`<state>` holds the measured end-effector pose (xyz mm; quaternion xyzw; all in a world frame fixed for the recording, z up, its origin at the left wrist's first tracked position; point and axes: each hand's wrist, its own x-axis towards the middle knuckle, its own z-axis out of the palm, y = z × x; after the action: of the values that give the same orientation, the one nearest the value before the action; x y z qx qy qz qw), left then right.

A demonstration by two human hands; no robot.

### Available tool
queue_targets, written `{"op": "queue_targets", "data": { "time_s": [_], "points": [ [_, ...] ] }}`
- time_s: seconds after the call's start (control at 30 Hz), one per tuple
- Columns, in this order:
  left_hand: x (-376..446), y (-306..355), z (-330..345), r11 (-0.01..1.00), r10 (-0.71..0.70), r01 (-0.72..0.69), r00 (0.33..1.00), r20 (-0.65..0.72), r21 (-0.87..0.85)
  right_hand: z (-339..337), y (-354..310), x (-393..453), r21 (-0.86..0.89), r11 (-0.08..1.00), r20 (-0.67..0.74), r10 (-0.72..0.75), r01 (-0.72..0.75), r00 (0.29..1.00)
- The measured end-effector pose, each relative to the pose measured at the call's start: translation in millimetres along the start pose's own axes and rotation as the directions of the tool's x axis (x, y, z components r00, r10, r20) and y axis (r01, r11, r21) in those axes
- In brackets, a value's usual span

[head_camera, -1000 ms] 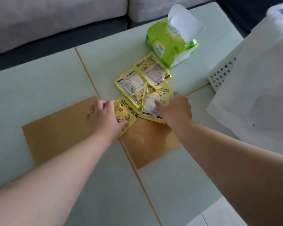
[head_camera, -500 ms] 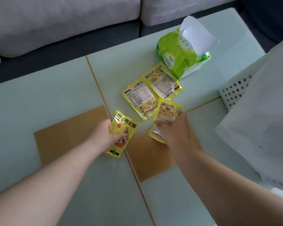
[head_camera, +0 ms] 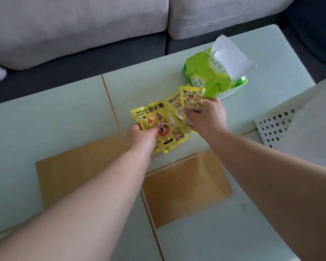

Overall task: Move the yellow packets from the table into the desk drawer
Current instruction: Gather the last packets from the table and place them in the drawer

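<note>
L hand point(head_camera: 142, 137) grips cartoon packet point(head_camera: 154, 121), R hand point(head_camera: 208, 117) pinches 2nd packet point(head_camera: 192, 99); others on table point(head_camera: 64, 117) mid-far edge; none in drawer yet, drawer unseen.

"HAND WARMER" on yellow packet point(head_camera: 154, 121), green tissue pack point(head_camera: 209, 78) print unreadable

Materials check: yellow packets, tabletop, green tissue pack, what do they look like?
Yellow packet in the left hand: looks like glossy printed plastic film; it bends and shows sheen. Tabletop: probably frosted glass, pale green, smooth, with brown panels showing through from below. Green tissue pack: thin crinkled plastic wrap, with a white paper tissue sticking out.
</note>
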<state>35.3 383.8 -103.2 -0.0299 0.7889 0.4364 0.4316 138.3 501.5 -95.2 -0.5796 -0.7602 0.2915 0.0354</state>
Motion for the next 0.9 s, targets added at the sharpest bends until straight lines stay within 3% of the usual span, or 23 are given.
{"op": "queue_targets", "data": {
  "time_s": [0.1,0.2,0.3,0.43,0.67,0.9],
  "points": [
    [5,-2,17,0.992,0.05,-0.027,0.983,-0.179,0.126,3,1,16,-0.106,0.992,0.133,-0.052,0.066,0.99],
    [7,-3,25,0.982,0.063,-0.006,0.953,-0.296,0.189,4,2,27,-0.131,0.991,0.185,-0.006,0.03,0.983],
    [6,-1,31,0.993,0.045,-0.009,0.953,-0.301,0.122,2,-1,32,-0.202,0.978,0.218,0.001,0.044,0.976],
    [6,4,32,0.996,0.053,-0.031,0.964,-0.259,0.089,1,-6,24,-0.155,0.987,0.262,-0.005,0.047,0.965],
    [-9,-4,19,0.981,0.127,-0.085,0.959,-0.254,0.172,13,23,-59,0.168,0.976,0.214,0.099,-0.136,0.972],
    [-39,-27,-4,0.984,0.117,-0.102,0.988,-0.101,0.146,13,66,-130,0.537,0.76,0.189,0.314,-0.366,0.93]
  ]
}}
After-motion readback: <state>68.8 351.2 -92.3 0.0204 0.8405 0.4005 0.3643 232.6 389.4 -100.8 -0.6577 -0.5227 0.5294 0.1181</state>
